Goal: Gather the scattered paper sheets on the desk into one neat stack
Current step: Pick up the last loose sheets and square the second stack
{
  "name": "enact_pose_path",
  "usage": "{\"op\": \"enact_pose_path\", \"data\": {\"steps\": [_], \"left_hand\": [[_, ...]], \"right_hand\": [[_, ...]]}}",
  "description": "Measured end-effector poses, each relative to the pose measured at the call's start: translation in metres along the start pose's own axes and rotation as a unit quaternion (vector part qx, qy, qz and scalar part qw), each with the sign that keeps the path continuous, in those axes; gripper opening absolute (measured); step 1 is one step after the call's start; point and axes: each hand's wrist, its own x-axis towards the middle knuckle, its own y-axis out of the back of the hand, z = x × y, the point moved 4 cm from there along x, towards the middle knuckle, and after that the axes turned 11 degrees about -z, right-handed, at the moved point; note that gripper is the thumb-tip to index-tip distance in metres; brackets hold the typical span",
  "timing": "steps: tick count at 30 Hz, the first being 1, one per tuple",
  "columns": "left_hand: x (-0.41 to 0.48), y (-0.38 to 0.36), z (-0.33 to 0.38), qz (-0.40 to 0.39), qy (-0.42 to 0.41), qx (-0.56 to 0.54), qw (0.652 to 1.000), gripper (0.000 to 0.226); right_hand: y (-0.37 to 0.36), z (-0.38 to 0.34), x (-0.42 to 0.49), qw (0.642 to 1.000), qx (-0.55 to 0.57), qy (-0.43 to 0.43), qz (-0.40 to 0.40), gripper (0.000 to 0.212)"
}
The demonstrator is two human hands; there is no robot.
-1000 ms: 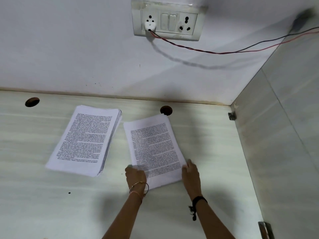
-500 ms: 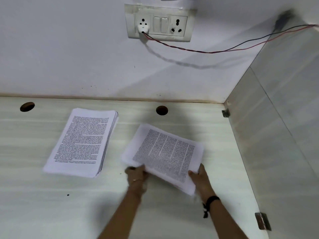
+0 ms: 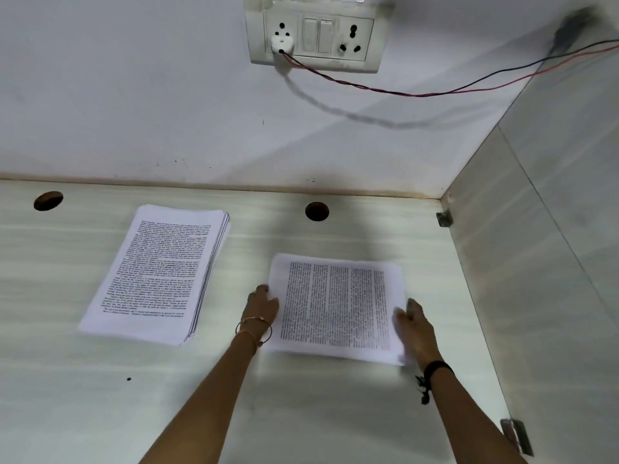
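Two piles of printed paper lie on the pale desk (image 3: 351,413): a thick stack (image 3: 157,272) at left and, well apart, a thinner bundle (image 3: 336,306) turned sideways. The left hand (image 3: 261,309) and right hand (image 3: 417,326) press its opposite edges, fingers loosely curled against it. Two cable holes pierce the desk.

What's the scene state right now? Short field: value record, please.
left hand: pressed on the left edge of the held sheets
right hand: pressed on their right edge
held sheets: turned sideways, text lines running vertically, low over or on the desk, cannot tell which
big stack: flat on the desk, left of the held sheets, apart from them
desk: pale wood grain, two round cable holes
task: two piles, not yet one
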Motion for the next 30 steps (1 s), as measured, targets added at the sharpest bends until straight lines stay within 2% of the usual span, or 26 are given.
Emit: {"op": "enact_pose_path", "data": {"steps": [3,6,8,10,13,14,16,18,19,20,22,24,25,27,29,30], "left_hand": [[0.007,0.003,0.0,0.019,0.004,-0.023,1.0,0.041],[0.015,0.0,-0.007,0.017,-0.002,-0.036,0.999,0.042],[0.012,-0.002,-0.004,0.017,-0.029,-0.042,0.999,0.05],[-0.001,0.003,0.005,0.032,-0.043,-0.099,0.994,0.048],[-0.005,0.008,0.007,0.01,-0.033,-0.132,0.991,0.049],[-0.006,0.012,0.006,0.029,-0.029,-0.153,0.987,0.048],[-0.012,0.022,-0.001,0.129,-0.017,-0.191,0.973,0.045],[-0.024,0.021,-0.012,0.215,0.031,-0.258,0.941,0.044],[-0.027,0.015,-0.018,0.223,0.054,-0.301,0.926,0.046],[-0.03,0.005,-0.021,0.196,0.064,-0.346,0.915,0.051],[-0.028,-0.02,-0.022,0.089,0.065,-0.391,0.914,0.065],[-0.028,-0.033,-0.015,0.022,0.029,-0.375,0.926,0.061],[-0.029,-0.03,-0.013,0.019,0.015,-0.354,0.935,0.057],[-0.023,-0.023,-0.024,0.025,0.019,-0.316,0.948,0.056],[-0.004,-0.018,-0.056,0.019,0.027,-0.278,0.96,0.052],[-0.003,-0.013,-0.066,0.021,0.035,-0.268,0.962,0.051]], "right_hand": [[-0.002,-0.004,0.003,1.0,-0.001,0.01,-0.015,0.049],[0.0,-0.001,0.004,0.997,0.057,-0.006,0.042,0.042],[-0.004,0.002,0.005,0.997,0.071,-0.02,0.033,0.041],[-0.007,0.003,0.005,0.996,0.089,-0.015,0.013,0.035],[-0.007,0.012,0.011,0.988,0.149,-0.033,0.035,0.027],[-0.01,0.015,0.011,0.982,0.182,-0.041,0.03,0.022],[-0.02,0.019,0.01,0.959,0.279,-0.056,0.018,0.016],[-0.035,0.016,0.003,0.927,0.369,-0.067,-0.003,0.022],[-0.046,0.013,0.0,0.915,0.399,-0.058,-0.032,0.03],[-0.058,0.009,-0.004,0.906,0.415,-0.043,-0.078,0.043],[-0.086,-0.005,-0.017,0.891,0.412,-0.017,-0.19,0.065],[-0.104,-0.014,-0.026,0.879,0.403,-0.01,-0.254,0.065],[-0.107,-0.016,-0.026,0.876,0.409,0.0,-0.257,0.061],[-0.099,-0.017,-0.022,0.883,0.421,0.015,-0.208,0.052],[-0.079,-0.012,-0.009,0.919,0.373,0.0,-0.132,0.055],[-0.072,-0.015,-0.005,0.937,0.327,-0.006,-0.126,0.048]]}}
